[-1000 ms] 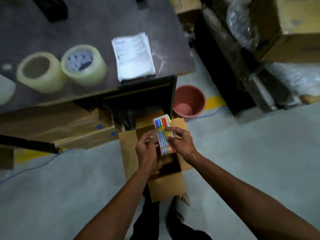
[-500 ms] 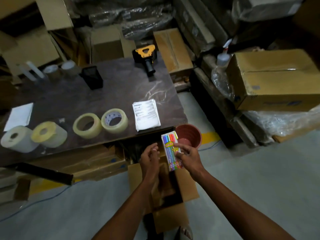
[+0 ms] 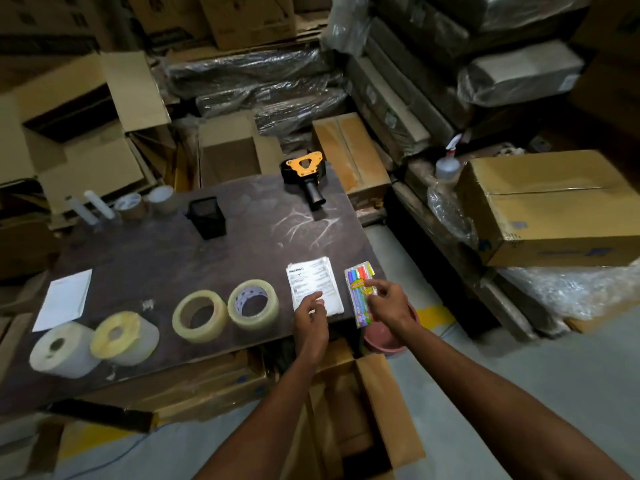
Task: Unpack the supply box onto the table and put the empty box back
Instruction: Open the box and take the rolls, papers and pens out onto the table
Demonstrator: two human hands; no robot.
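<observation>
Right hand [image 3: 388, 303] pinches a pack of coloured markers [image 3: 360, 294] at the near right corner of the dark table [image 3: 173, 251], just beside a stack of printed sheets [image 3: 313, 284]. Left hand [image 3: 311, 318] hovers loosely curled over those sheets, holding nothing. Below, the open supply box [image 3: 377, 407] sits on the floor against the table. Two clear tape rolls [image 3: 227, 313] stand left of the sheets; a tape dispenser [image 3: 304, 174] rests at the far edge.

Supply box [image 3: 377, 403] interior hidden, dark.
</observation>
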